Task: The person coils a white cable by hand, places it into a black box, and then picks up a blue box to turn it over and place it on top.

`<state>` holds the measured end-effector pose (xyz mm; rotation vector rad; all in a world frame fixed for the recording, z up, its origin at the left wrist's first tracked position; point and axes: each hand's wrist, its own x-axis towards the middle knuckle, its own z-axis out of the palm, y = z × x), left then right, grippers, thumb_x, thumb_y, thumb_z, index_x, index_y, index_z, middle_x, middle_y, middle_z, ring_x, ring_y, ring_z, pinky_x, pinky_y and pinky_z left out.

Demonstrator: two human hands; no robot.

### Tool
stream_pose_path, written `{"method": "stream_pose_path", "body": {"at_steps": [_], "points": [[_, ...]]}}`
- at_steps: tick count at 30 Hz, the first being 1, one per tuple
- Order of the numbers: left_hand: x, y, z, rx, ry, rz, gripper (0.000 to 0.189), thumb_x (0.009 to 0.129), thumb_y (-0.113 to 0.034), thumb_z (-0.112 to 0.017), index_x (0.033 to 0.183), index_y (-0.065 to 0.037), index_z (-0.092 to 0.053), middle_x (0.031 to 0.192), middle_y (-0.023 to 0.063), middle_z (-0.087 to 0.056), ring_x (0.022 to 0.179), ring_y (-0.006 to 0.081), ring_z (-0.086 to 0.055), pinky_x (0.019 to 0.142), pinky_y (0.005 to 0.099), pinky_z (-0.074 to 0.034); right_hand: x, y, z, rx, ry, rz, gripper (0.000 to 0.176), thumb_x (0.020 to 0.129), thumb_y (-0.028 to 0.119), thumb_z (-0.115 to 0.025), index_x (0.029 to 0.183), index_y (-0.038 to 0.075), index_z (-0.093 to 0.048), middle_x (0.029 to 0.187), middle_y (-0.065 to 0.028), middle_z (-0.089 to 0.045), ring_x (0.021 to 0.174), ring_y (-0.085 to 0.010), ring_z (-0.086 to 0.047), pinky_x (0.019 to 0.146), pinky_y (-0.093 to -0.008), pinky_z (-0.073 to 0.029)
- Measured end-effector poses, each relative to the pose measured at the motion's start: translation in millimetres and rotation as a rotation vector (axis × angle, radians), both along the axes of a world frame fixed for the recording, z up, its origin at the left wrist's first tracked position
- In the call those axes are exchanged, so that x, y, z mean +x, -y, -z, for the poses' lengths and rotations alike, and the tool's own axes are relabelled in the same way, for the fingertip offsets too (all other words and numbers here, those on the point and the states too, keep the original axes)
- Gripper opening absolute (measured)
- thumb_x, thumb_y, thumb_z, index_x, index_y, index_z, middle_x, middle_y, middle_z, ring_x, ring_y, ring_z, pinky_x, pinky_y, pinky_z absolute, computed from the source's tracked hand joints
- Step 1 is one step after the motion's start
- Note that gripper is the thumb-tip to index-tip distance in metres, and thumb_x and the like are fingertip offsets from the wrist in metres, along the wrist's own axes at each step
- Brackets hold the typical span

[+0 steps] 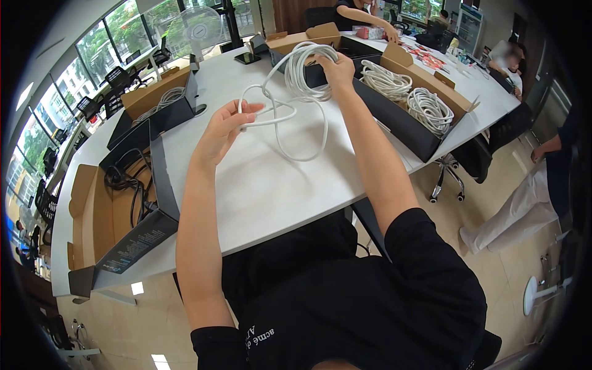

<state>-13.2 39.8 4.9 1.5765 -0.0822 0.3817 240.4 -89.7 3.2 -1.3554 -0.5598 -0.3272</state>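
Note:
A coiled white cable (pixel 297 69) hangs from my right hand (pixel 338 73), whose fingers are wrapped round the top of the loops. Its loose part droops in a wide loop above the white table (pixel 265 203). On the left, my left hand (pixel 228 126) pinches a length of the same cable between thumb and fingers. Close to my right forearm is an open black box (pixel 401 123) with coiled white cables (pixel 430 111) inside. The cable's ends are hard to make out.
At the left stand an open box with black cables (pixel 128 179) and another with a grey-white cable (pixel 168 98). A small clear fan (pixel 203 31) is behind. Across the table a person's arm (pixel 376 21) reaches over red items. Another person (pixel 518 203) stands at the right beside a chair.

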Motion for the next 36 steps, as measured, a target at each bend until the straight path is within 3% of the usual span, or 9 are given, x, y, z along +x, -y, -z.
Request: {"method": "stream_pose_path", "body": {"at_steps": [10,13,15,20,22,24,25,31,36], "points": [[-1,18,3,0.025,-0.02,-0.043,0.058,0.073,-0.016,-0.068,0.113,-0.001,-0.029,0.08,0.0062,-0.056,0.058,0.0105,-0.051,0.064,0.0261,-0.045,34,1,45,-0.028,-0.298,0.116,0.023,0.065,0.017,-0.07,0.083,0.004,-0.067,0.072,-0.0084,-0.064,0.065,-0.0169,-0.06,0.063,-0.0304,-0.045],[-4,10,-6,0.026,-0.026,-0.06,0.067,0.072,-0.017,-0.069,0.12,0.0,-0.025,0.084,0.0074,-0.056,0.059,0.011,-0.051,0.057,0.0261,-0.047,31,2,55,-0.069,-0.314,0.048,0.022,0.066,0.017,-0.07,0.083,0.004,-0.067,0.075,-0.0086,-0.065,0.066,-0.0182,-0.06,0.064,-0.0306,-0.045],[-9,17,-8,0.096,-0.166,-0.04,0.074,0.073,-0.02,-0.068,0.126,-0.001,-0.021,0.09,0.0101,-0.055,0.061,0.0123,-0.051,0.054,0.0259,-0.047,29,-13,56,-0.048,-0.223,0.086,0.011,0.068,0.013,-0.069,0.071,0.006,-0.062,0.054,0.0024,-0.048,0.045,-0.0066,-0.039,0.043,-0.0261,-0.032],[-2,31,7,0.134,-0.292,-0.18,0.077,0.078,-0.032,-0.063,0.133,-0.002,-0.017,0.105,0.0163,-0.051,0.068,0.0154,-0.054,0.053,0.026,-0.047,3,-17,38,-0.165,-0.08,0.053,0.012,0.069,0.015,-0.07,0.078,0.006,-0.067,0.058,0.0032,-0.053,0.051,-0.0051,-0.043,0.047,-0.0227,-0.035],[6,27,15,0.142,-0.234,-0.298,0.074,0.079,-0.036,-0.061,0.132,-0.002,-0.022,0.109,0.0171,-0.048,0.07,0.0165,-0.055,0.053,0.0256,-0.047,-3,-23,33,-0.179,-0.063,-0.018,0.018,0.067,0.02,-0.069,0.081,0.008,-0.068,0.067,-0.0039,-0.061,0.06,-0.0133,-0.054,0.058,-0.0276,-0.042],[4,24,17,0.21,-0.211,-0.426,0.065,0.081,-0.038,-0.058,0.128,-0.002,-0.031,0.109,0.0153,-0.05,0.068,0.0149,-0.054,0.051,0.0237,-0.046,-10,-27,30,-0.161,0.003,-0.067,0.022,0.067,0.023,-0.069,0.084,0.009,-0.068,0.072,-0.007,-0.065,0.064,-0.0165,-0.061,0.063,-0.0289,-0.046],[5,24,17,0.242,-0.194,-0.477,0.061,0.081,-0.039,-0.057,0.125,-0.002,-0.036,0.109,0.0144,-0.05,0.067,0.0141,-0.054,0.05,0.0228,-0.046,-14,-30,28,-0.082,0.033,-0.12,0.014,0.07,0.012,-0.069,0.082,0.005,-0.067,0.063,0.0037,-0.057,0.053,-0.0036,-0.045,0.049,-0.0208,-0.037],[12,22,21,0.216,-0.098,-0.29,0.039,0.088,-0.041,-0.046,0.099,-0.005,-0.056,0.081,0.0038,-0.059,0.053,0.005,-0.045,0.047,0.0171,-0.039,-39,-30,12,-0.028,-0.015,-0.234,0.013,0.071,0.012,-0.069,0.08,0.004,-0.066,0.065,0.0015,-0.059,0.059,-0.0055,-0.049,0.054,-0.0217,-0.039],[17,12,23,0.192,0.068,-0.358,0.041,0.089,-0.043,-0.044,0.077,-0.006,-0.057,0.059,-0.0026,-0.048,0.049,0.0037,-0.041,0.045,0.0183,-0.033,-42,-16,4,-0.008,-0.006,-0.167,0.012,0.069,0.011,-0.068,0.078,0.003,-0.066,0.061,0.002,-0.057,0.054,-0.0052,-0.047,0.05,-0.0216,-0.038]]}}
